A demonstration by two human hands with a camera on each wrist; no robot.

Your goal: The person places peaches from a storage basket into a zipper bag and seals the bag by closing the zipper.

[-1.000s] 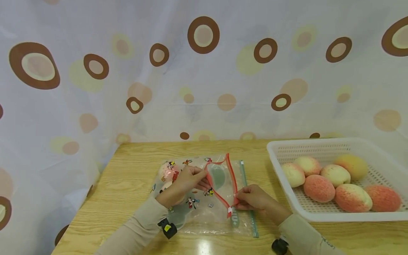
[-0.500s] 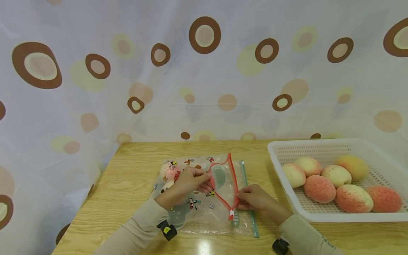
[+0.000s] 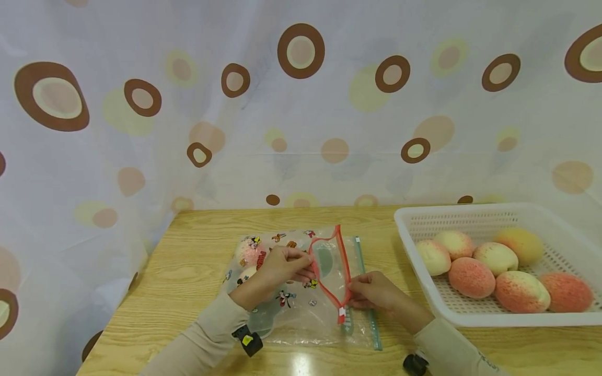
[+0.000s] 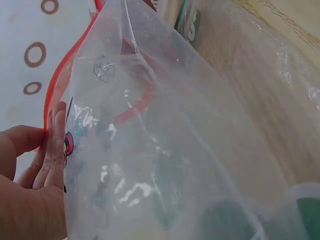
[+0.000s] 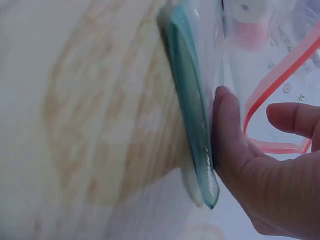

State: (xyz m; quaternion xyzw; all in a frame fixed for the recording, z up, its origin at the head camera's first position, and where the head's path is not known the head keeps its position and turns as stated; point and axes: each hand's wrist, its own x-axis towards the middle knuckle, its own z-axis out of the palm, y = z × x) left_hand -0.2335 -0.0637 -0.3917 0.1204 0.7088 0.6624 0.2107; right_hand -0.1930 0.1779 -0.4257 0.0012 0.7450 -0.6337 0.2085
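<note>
A clear zip bag [image 3: 301,318] printed with small cartoon figures lies on the table, its red-edged mouth spread apart. My left hand [image 3: 279,269] pinches the left lip of that mouth between thumb and fingers; the left wrist view shows the red zip strip [image 4: 57,82] there. At the right lip, near the white slider [image 3: 342,312], my right hand [image 3: 376,292] pinches the red edge. Under this bag is another clear bag with a teal zip edge [image 3: 368,292], close beside my right fingers in the right wrist view. A pinkish round thing [image 3: 249,253] shows at the bag's left end.
To the right stands a white perforated plastic basket [image 3: 425,287] holding several peaches [image 3: 522,292]. Wood-grain table [image 3: 188,261] surrounds the bags. A curtain [image 3: 301,120] with brown and cream ring patterns hangs behind the table.
My left hand and the left lip have shifted slightly to the right over the last second. The right hand stays nearly in place on its edge.
</note>
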